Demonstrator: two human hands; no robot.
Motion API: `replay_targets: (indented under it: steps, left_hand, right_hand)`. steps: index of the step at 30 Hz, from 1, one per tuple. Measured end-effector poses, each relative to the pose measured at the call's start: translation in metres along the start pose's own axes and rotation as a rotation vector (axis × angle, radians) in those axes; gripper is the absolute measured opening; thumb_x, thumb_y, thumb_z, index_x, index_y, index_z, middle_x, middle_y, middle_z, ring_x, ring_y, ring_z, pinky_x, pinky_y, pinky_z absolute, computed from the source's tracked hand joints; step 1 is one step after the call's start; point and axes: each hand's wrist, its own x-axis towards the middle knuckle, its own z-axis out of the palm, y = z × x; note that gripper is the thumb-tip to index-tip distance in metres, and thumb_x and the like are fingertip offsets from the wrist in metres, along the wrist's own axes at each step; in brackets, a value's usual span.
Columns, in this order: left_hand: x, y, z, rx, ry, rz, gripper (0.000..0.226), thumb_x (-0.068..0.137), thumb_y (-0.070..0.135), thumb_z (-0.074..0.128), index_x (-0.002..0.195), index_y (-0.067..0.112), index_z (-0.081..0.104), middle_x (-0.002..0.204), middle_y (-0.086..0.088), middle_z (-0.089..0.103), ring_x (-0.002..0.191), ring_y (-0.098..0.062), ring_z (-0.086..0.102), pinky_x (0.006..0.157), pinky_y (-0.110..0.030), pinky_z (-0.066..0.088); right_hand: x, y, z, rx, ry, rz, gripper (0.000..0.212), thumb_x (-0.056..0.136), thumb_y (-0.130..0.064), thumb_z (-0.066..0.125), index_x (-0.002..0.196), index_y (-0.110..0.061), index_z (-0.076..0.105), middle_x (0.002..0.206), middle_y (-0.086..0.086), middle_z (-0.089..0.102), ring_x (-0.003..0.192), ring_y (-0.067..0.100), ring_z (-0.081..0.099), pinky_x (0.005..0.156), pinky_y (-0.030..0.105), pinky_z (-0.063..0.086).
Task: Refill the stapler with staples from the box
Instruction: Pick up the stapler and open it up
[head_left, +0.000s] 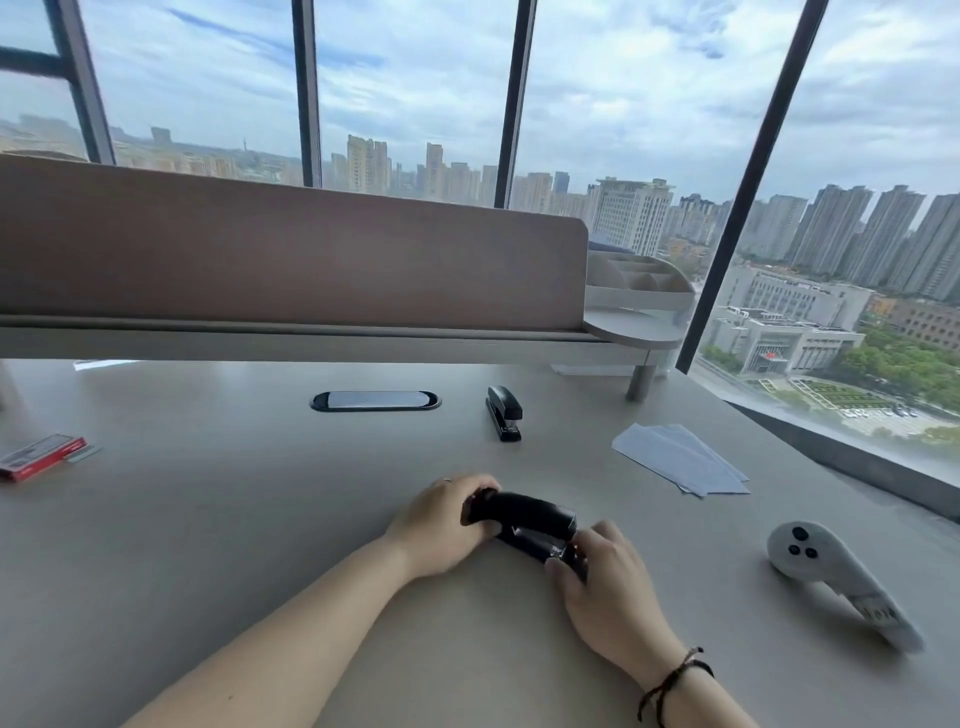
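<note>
A black stapler (524, 519) lies on the grey desk (260, 519) in front of me, held at both ends. My left hand (441, 525) grips its rear end, fingers wrapped over the top. My right hand (602, 571) pinches its front end near the metal nose. The red staple box (39, 457) lies at the far left edge of the desk, with a loose strip of staples (83, 453) beside it, well away from both hands.
A second black stapler (504, 413) stands farther back on the desk. White paper sheets (680, 457) lie at the right, a white handheld controller (831, 577) nearer right. An oval cable port (375, 401), a brown divider panel (291, 260) and a desk organiser (639, 286) are behind.
</note>
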Motion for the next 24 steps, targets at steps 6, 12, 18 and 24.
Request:
replay_targets:
  steps: [6,12,18,24]
  left_hand:
    - [-0.095,-0.017,-0.045,0.021,-0.018,-0.023,0.023,0.081,0.034,0.079,0.095,0.035,0.062,0.073,0.011,0.056,0.063,-0.001,0.05,0.059,-0.011,0.037]
    - [-0.193,-0.029,-0.086,0.074,-0.001,-0.123,0.026,0.078,0.041,0.08,0.091,0.04,0.057,0.083,0.002,0.059,0.064,-0.005,0.047,0.06,-0.019,0.037]
    - [-0.262,-0.027,-0.107,0.102,0.051,-0.152,0.024,0.079,0.04,0.079,0.089,0.039,0.057,0.095,0.01,0.059,0.065,-0.005,0.047,0.062,-0.015,0.037]
    - [-0.294,-0.02,-0.105,0.118,0.087,-0.152,0.026,0.079,0.042,0.079,0.09,0.039,0.056,0.094,0.011,0.058,0.065,-0.002,0.049,0.063,-0.013,0.035]
  right_hand:
    - [-0.043,-0.034,-0.008,0.043,-0.184,-0.259,0.005,0.079,-0.05,0.055,0.074,-0.049,0.052,0.091,-0.012,0.053,0.089,0.013,0.055,0.084,0.034,0.049]
    - [-0.092,-0.086,0.007,0.084,-0.292,-0.423,0.014,0.085,-0.049,0.057,0.09,-0.036,0.062,0.096,-0.014,0.051,0.096,0.012,0.05,0.09,0.031,0.045]
    - [-0.131,-0.12,0.017,0.114,-0.322,-0.527,0.033,0.088,-0.042,0.061,0.075,-0.067,0.042,0.095,-0.017,0.05,0.096,0.008,0.049,0.09,0.032,0.045]
    - [-0.154,-0.121,0.019,0.119,-0.334,-0.554,0.009,0.087,-0.048,0.057,0.093,-0.041,0.06,0.097,-0.019,0.051,0.098,0.006,0.048,0.094,0.034,0.044]
